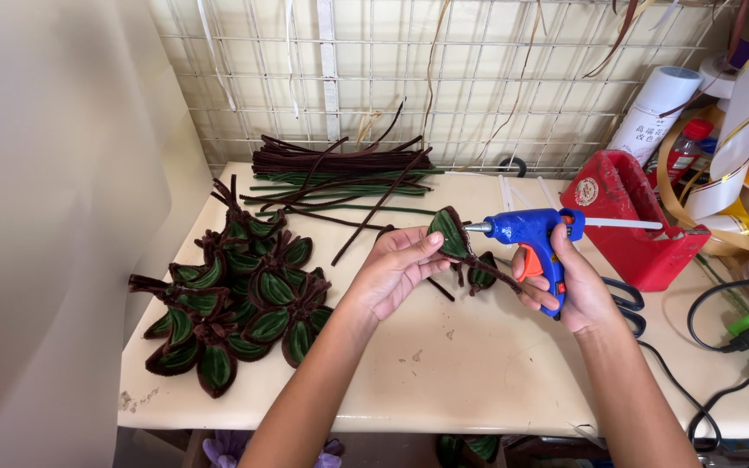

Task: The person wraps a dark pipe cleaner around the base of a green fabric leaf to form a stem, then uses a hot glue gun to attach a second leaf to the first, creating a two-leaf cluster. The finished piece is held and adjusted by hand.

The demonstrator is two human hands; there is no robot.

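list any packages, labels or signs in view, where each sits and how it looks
White paper roll: upper right, leaning against the wire grid, with dark print on its side.
Red box: right of the blue glue gun, open-topped, with a round pale sticker on its near end.

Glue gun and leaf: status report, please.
Right hand grips the blue glue gun, nozzle at the leaf. Left hand holds the green pipe-cleaner leaf. Finished leaves piled left, nothing between.
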